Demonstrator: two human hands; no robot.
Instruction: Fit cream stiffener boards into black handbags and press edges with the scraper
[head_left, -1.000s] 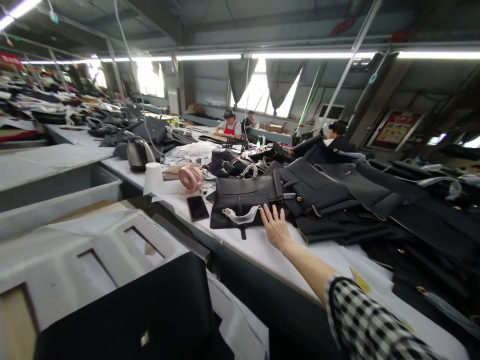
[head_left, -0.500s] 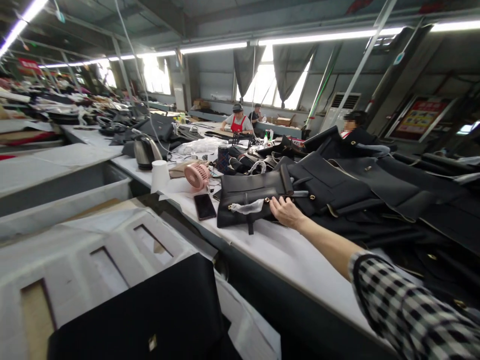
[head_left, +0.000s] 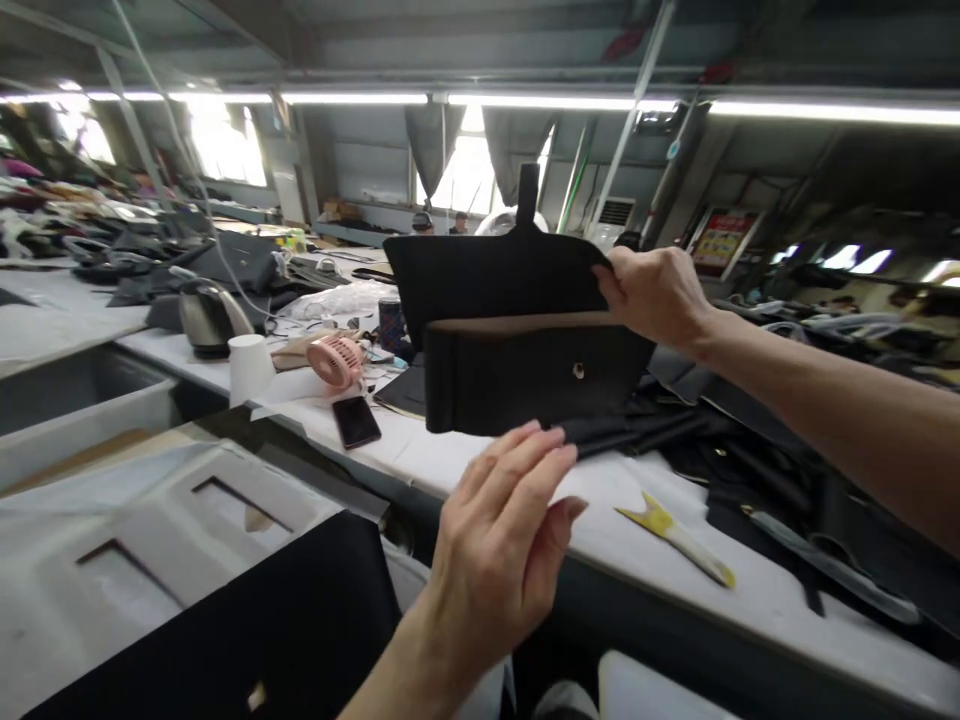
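A black leather handbag [head_left: 510, 375] is held up over the table, its flap [head_left: 487, 275] raised and a narrow tab standing from the flap's top edge. A small gold clasp sits on the bag's front. My right hand [head_left: 656, 295] pinches the right corner of the flap between thumb and fingers. Just below the bag is my left hand [head_left: 506, 520], fingers stretched out and holding nothing; the fingertips come near the bag's lower edge, and I cannot tell if they touch it. Another black piece with a gold clasp [head_left: 255, 695] lies at lower left.
On the white table [head_left: 420, 455] are a phone [head_left: 356, 421], a pink fan [head_left: 335, 360], a white cup [head_left: 250, 368], a metal kettle [head_left: 211, 318] and a yellow-ended flat tool [head_left: 675, 540]. Black bag pieces [head_left: 795, 530] pile up at right. A grey bin [head_left: 82, 415] stands at left.
The bag has come up off the table, with its flap now raised by my right hand. My left hand has entered from below. My view has turned right, and the yellow-ended tool now shows.
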